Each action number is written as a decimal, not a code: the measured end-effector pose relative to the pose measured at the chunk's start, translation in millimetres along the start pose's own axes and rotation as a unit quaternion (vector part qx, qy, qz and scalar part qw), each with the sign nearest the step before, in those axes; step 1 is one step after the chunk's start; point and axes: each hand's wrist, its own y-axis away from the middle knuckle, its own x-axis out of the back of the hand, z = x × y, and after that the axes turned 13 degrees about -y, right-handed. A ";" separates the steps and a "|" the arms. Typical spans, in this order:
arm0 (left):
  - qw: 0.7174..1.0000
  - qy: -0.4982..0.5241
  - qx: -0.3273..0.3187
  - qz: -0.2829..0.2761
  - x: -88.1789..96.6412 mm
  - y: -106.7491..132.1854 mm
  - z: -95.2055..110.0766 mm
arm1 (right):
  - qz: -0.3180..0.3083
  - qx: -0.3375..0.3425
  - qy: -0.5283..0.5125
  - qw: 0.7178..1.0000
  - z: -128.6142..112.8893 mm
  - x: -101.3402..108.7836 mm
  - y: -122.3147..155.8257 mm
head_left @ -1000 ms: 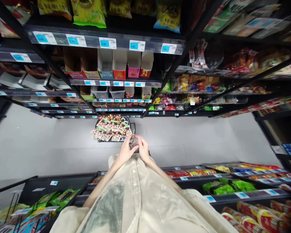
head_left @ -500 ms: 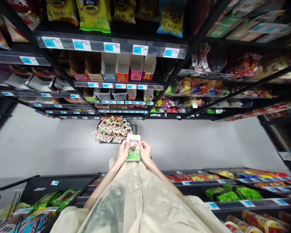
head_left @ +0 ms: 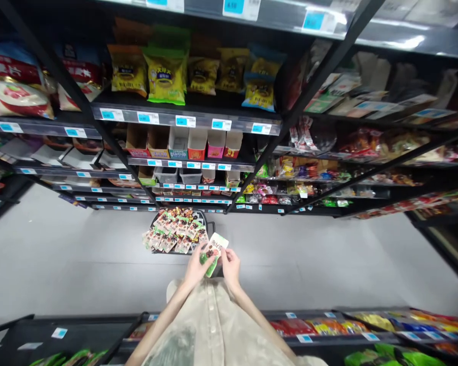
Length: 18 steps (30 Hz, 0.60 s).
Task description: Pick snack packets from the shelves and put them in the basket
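A white-and-green snack packet (head_left: pixel 216 246) with dark printed lettering is held up in front of my body, tilted to the right. My left hand (head_left: pixel 196 265) grips its left side, thumb across the green lower part. My right hand (head_left: pixel 231 265) pinches the right edge with its fingertips. Just beyond my left hand, a black basket (head_left: pixel 210 226) stands on the floor. Heaped in it are several similar packets (head_left: pixel 171 229), some hanging over its left rim.
Ahead stands a black shelf rack (head_left: pixel 191 122) with yellow snack bags (head_left: pixel 166 76) above open cardboard boxes (head_left: pixel 198 145). Bagged goods fill the racks at right (head_left: pixel 313 168). Close behind my body runs another low shelf (head_left: pixel 305 338). Grey floor (head_left: pixel 290 254) lies between.
The packet has gone from upright to tilted right, and my left thumb now lies across its lower part. The camera view has shifted upward, so the shelves appear lower.
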 end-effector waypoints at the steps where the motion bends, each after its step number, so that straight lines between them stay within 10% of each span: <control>1: 0.999 -0.018 -0.019 -0.020 0.5 -0.4 1.5 | -0.004 -0.005 -0.003 1.000 1.0 0.5 -2.4; 11: 0.993 -0.046 -0.031 -0.101 7.4 -21.7 8.8 | -0.114 -0.049 -0.038 0.992 2.3 -1.4 -21.8; 18: 0.988 0.079 0.076 -0.110 14.9 -42.5 6.6 | -0.123 0.077 0.067 0.987 -11.5 9.6 -68.0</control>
